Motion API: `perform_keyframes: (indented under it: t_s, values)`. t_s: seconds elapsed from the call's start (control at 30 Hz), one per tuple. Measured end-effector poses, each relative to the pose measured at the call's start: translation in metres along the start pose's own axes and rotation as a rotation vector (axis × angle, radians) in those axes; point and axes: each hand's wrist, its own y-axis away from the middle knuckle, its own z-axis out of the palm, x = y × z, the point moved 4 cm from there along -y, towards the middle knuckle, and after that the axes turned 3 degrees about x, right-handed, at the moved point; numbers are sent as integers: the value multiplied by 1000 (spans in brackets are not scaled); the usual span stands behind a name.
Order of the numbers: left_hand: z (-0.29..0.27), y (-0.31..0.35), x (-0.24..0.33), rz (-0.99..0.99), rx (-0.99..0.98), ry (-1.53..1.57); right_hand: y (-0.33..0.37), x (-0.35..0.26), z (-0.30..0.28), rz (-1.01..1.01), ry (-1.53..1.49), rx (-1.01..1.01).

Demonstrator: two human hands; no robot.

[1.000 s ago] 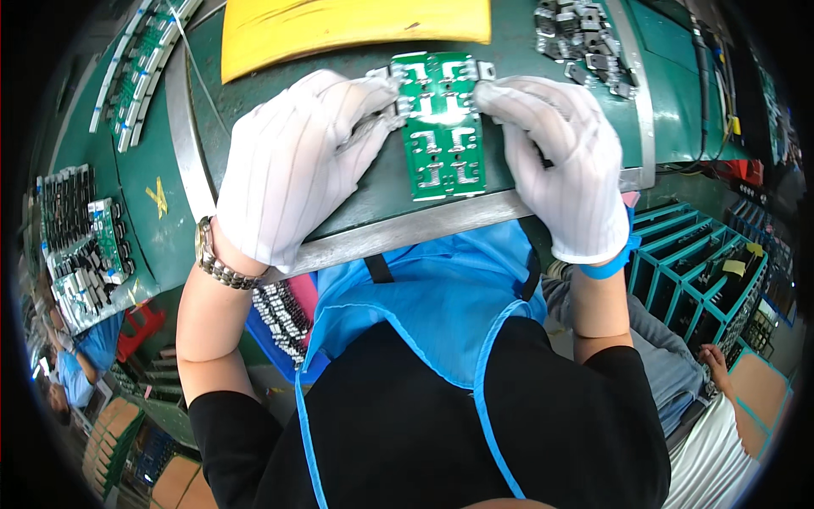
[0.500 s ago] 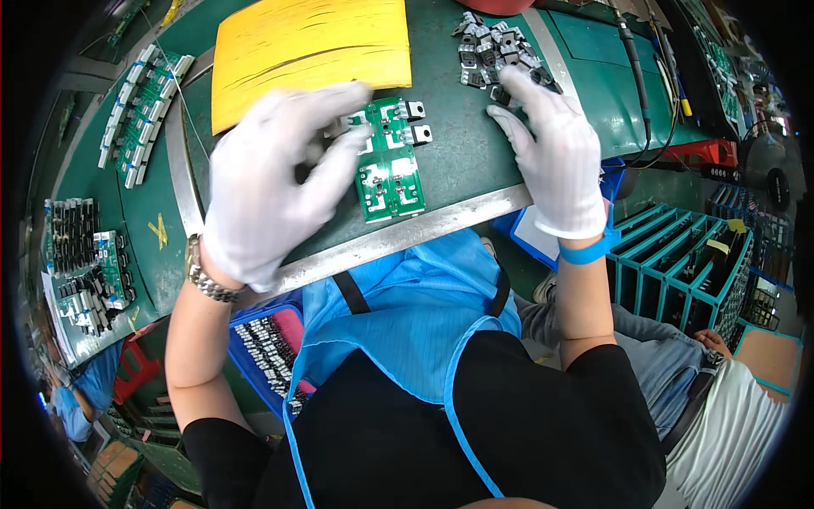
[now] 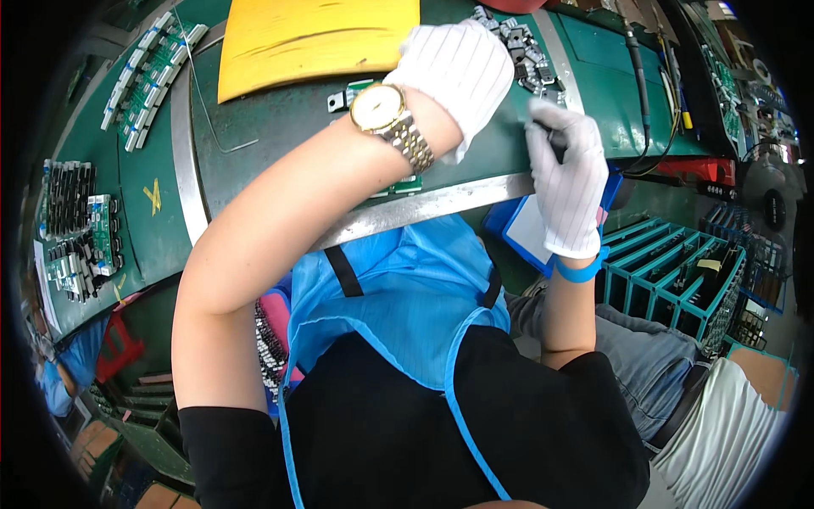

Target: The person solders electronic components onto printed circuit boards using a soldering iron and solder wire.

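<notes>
At the far left of the green table (image 3: 140, 246), a stack of dark-edged boards (image 3: 66, 199), with white-connector boards (image 3: 76, 276) just below. Above, leaning rightward, a row of green boards (image 3: 153, 81) edged with white connectors. Then a yellow tape cross (image 3: 153, 199), a metal strip (image 3: 184, 127) and a thin bent wire (image 3: 216, 131). Next, along the top, a yellow sheet (image 3: 318, 42). Under the left forearm (image 3: 280, 229), near the table's front edge, a green circuit board (image 3: 409, 184), mostly hidden, only small parts visible above and below the arm. At the wrist, a two-tone watch (image 3: 377, 109). Beyond, the white-gloved left hand (image 3: 458, 72), stretched across to the pile of black components (image 3: 527, 64), back upward, fingers out of sight; impossible to tell whether gripping anything. Below the pile, the gloved right hand (image 3: 566, 174), raised near the front edge, fingers curled toward the thumb; contents, if any, impossible to tell. Farther right, a black cable (image 3: 638, 76) and teal racks (image 3: 674, 267).
</notes>
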Motion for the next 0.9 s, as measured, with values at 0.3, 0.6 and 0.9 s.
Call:
perform_keyframes:
  t_s: [0.3, 0.6, 0.9]
  values:
    - [-23, 9, 5, 37, 254, 79, -6, -7, 6, -189, 142, -122]
    - [-117, 50, -47, 9, 12, 116, -11, -15, 26, -360, 439, -80]
    - [-95, 135, -49, -247, -278, 182, -9, -29, 33, -120, -62, -164]
